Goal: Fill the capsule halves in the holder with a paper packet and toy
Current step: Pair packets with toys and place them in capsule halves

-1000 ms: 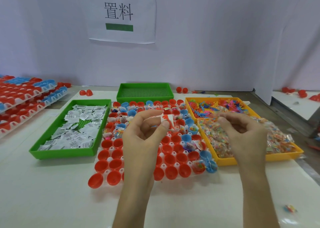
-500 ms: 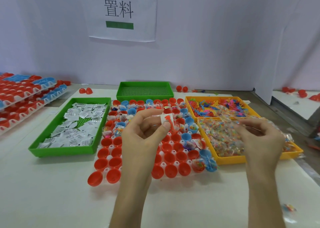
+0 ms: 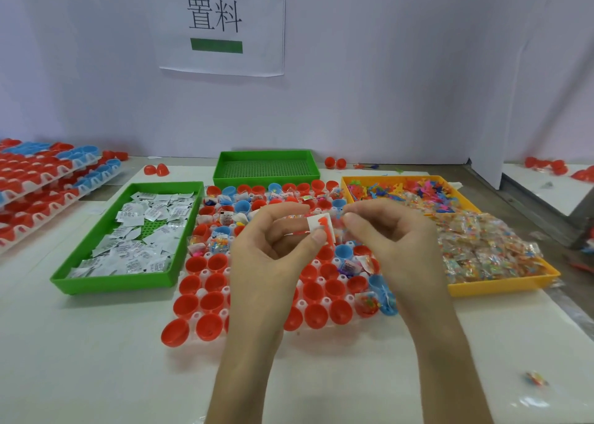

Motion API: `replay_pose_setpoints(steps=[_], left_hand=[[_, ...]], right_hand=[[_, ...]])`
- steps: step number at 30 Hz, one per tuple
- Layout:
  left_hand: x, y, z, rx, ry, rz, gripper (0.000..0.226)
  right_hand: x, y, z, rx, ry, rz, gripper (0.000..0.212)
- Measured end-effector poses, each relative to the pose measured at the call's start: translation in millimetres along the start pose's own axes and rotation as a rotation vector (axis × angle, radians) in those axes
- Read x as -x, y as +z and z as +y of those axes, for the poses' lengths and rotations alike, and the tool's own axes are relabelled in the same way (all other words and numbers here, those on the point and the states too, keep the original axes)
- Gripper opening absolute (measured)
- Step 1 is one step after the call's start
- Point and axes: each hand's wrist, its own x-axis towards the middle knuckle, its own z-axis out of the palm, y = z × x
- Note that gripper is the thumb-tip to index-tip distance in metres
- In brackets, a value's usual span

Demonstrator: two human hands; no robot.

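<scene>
Both hands meet above the capsule holder [image 3: 205, 298]: the left hand [image 3: 273, 256] pinches a white paper packet [image 3: 316, 226] with a red toy piece [image 3: 326, 230], the right hand [image 3: 395, 243] pinches something clear and blurred. Next, I judge, drop these into 1 empty red half; the hands hide several cups

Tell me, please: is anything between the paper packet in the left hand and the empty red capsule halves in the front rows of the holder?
Nothing visible blocks it. The left hand pinches the paper packet above the holder, whose front red capsule halves lie open and unfilled.
</scene>
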Motion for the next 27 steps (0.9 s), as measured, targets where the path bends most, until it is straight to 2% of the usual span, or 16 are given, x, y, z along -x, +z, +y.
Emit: replay_pose_setpoints(steps=[6,12,17,22,25,27], left_hand=[[-1,-3,-2,-0.116,0.054,0.012,0.031],[-3,-7,-4,-0.257,0.080,-0.036,0.035],[-5,-9,-6,-0.277,0.109,-0.042,0.034],[-7,-8,-11,-0.264,0.192,0.052,0.027],[-7,-7,-11,-0.227,0.217,0.084,0.021],[-7,-8,-9,-0.220,0.225,0.048,0.021]], right_hand=[[3,11,-4,-0.014,0.002,-0.116,0.018],[3,4,-5,0.007,0.034,-0.223,0.011],[2,1,-4,0.015,0.057,-0.243,0.013],[2,2,-4,-0.018,0.057,-0.281,0.010],[3,7,-4,-0.046,0.041,-0.244,0.010],[2,9,-3,-0.040,0.036,-0.203,0.009]])
